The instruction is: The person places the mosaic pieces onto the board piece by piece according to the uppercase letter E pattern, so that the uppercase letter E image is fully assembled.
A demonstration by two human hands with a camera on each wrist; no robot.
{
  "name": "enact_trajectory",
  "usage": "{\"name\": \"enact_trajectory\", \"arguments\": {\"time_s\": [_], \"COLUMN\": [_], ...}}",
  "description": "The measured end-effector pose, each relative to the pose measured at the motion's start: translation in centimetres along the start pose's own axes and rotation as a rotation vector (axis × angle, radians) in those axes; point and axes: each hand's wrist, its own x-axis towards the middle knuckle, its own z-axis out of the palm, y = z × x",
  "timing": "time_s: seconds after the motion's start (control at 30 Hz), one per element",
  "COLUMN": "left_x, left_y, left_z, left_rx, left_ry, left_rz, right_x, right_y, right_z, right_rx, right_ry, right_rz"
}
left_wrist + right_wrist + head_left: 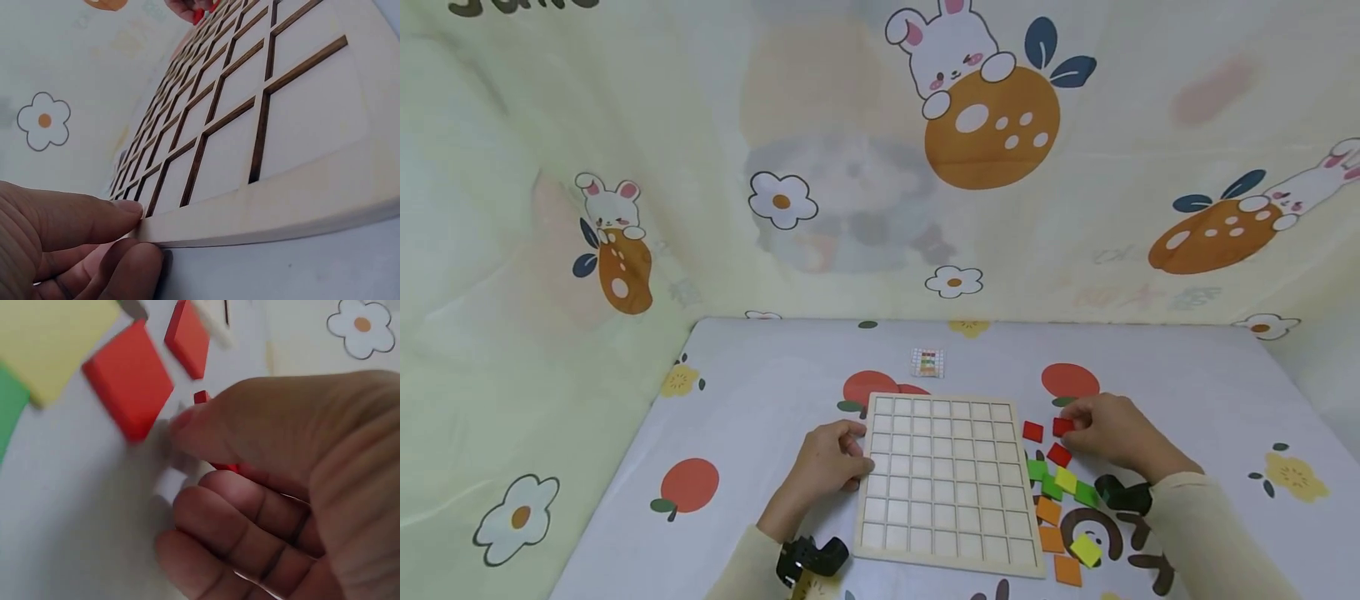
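A pale wooden grid board lies on the table, its square cells divided by thin strips. My left hand pinches the board's left edge, thumb on the rim and fingers beneath it in the left wrist view. Beyond the board's upper right corner, my right hand pinches a red square tile between thumb and fingers. The thumb partly hides this tile in the right wrist view. Two other red tiles lie close by, one to the left and one nearer me.
Along the board's right side lie several green tiles, yellow tiles and orange tiles. A small card with a coloured grid pattern lies behind the board. A printed curtain closes off the table's back.
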Motion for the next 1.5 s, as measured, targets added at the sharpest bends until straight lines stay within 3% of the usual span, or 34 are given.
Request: {"name": "enact_trajectory", "arguments": {"time_s": [0.17, 0.57, 0.87, 1.5], "left_x": [0.0, -0.7, -0.9, -0.7], "left_y": [-0.4, -1.1, -1.6, -2.0], "left_z": [0.2, 0.4, 0.2, 1.3], "left_rx": [-0.010, -0.070, -0.108, -0.131], "left_ry": [0.012, 0.032, 0.040, 0.064], "left_rz": [0.007, 0.009, 0.021, 0.034], "right_x": [-0.1, 0.1, 1.0, 1.8], "right_y": [-1.7, -6.1, -8.1, -9.3], "right_z": [0.4, 2.5, 4.6, 6.7], "right_rx": [0.026, 0.112, 0.122, 0.089], "right_ry": [0.034, -0.008, -0.011, 0.003], "right_rz": [-0.047, -0.142, -0.148, -0.143]}}
